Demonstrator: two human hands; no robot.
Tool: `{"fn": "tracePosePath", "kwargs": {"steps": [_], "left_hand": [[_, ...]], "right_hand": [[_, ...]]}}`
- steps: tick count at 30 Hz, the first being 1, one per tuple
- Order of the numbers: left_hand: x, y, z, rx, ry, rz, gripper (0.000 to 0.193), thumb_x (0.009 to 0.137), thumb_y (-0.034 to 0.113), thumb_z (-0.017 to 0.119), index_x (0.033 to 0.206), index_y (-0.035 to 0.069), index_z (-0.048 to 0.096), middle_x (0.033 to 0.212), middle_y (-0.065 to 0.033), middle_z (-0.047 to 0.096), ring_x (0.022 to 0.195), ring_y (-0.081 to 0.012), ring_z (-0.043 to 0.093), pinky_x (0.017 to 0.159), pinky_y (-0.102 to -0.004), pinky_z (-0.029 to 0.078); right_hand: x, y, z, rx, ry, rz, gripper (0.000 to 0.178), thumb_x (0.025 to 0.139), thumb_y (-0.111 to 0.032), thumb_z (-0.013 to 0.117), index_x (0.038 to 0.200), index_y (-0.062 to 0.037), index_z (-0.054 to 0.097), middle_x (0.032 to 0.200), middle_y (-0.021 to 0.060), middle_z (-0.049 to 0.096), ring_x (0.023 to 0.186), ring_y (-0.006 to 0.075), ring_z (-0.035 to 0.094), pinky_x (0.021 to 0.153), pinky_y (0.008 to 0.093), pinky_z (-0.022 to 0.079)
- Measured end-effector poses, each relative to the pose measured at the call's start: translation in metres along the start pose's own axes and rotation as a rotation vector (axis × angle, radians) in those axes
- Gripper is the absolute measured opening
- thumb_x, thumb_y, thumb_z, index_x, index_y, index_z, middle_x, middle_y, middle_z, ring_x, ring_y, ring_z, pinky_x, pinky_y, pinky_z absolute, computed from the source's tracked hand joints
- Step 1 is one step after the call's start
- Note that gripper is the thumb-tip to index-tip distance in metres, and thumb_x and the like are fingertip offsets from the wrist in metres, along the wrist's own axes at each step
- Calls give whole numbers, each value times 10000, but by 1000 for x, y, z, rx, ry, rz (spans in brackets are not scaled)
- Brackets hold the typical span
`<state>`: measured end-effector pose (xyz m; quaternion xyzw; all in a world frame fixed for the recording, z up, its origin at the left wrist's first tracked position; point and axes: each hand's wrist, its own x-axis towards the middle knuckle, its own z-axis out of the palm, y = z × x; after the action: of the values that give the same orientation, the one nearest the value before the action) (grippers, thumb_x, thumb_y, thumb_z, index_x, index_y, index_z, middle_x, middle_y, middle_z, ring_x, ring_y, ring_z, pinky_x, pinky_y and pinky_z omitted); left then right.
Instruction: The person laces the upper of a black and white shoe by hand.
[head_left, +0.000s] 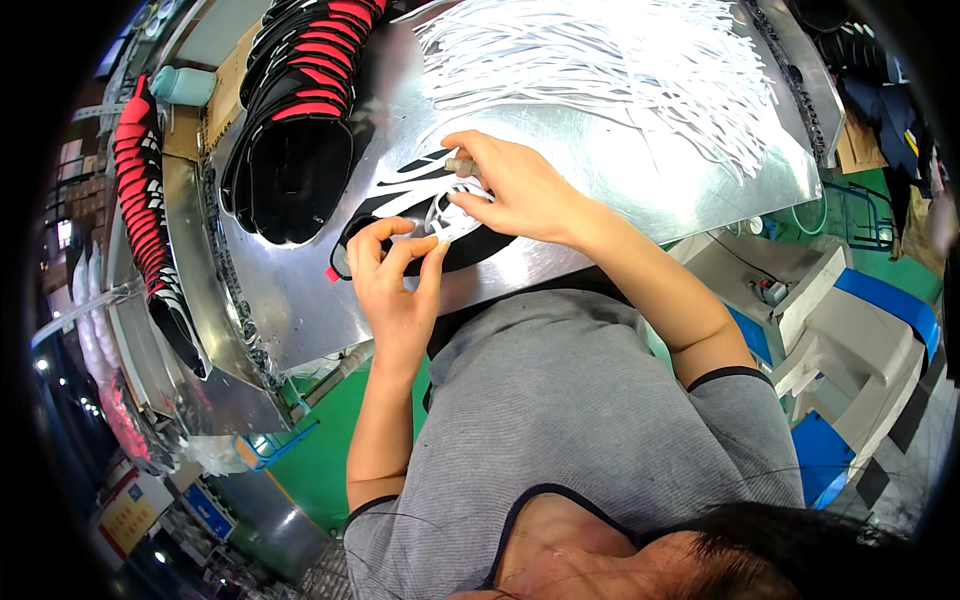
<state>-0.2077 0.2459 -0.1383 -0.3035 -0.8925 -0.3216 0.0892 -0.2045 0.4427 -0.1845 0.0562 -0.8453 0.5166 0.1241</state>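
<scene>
A black shoe upper (485, 248) with white stripes lies on the metal table in front of me. A white shoelace (440, 222) runs loosely over its opening. My left hand (397, 285) is at the near left side of the upper, thumb and index finger pinched on the shoelace. Over the far right side, my right hand (520, 190) has its fingers bent, the thumb against a loop of the shoelace. A tan wrap (461, 167) sits round one of its fingers. A small red tab (332, 273) sticks out at the upper's left end.
A nested row of black and red shoe uppers (300, 150) stands on the table to the left. Another such row (145, 200) lies farther left. Many white laces (600, 60) are spread at the back. The metal table (700, 205) ends just before my body. A light blue cup (185, 86) stands far left.
</scene>
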Motion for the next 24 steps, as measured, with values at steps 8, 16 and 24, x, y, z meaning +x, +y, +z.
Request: {"fn": "tracePosePath", "kwargs": {"steps": [8,16,24], "left_hand": [[1,-6,10,-95,-112,-55,144,763,68,763,757,31,624,961,-82,618,919,-254,564,809,-355,428],[5,-17,23,-36,-59,18,220,758,98,787,819,37,585,876,-81,612,771,-273,580,694,-371,429],[9,-22,23,-3,-51,-17,268,753,148,815,896,39,616,866,-82,654,734,-280,611,664,-373,470]], "right_hand": [[0,10,-53,-245,435,-28,322,859,-39,627,1167,-31,534,1029,180,638,950,341,640,768,405,519],[-58,-31,-15,218,99,218,238,963,-172,585,1151,-30,550,872,160,671,790,314,669,688,370,507],[-52,-25,1,135,-55,231,143,954,-158,591,995,-32,538,854,142,662,772,332,653,669,408,500]]}}
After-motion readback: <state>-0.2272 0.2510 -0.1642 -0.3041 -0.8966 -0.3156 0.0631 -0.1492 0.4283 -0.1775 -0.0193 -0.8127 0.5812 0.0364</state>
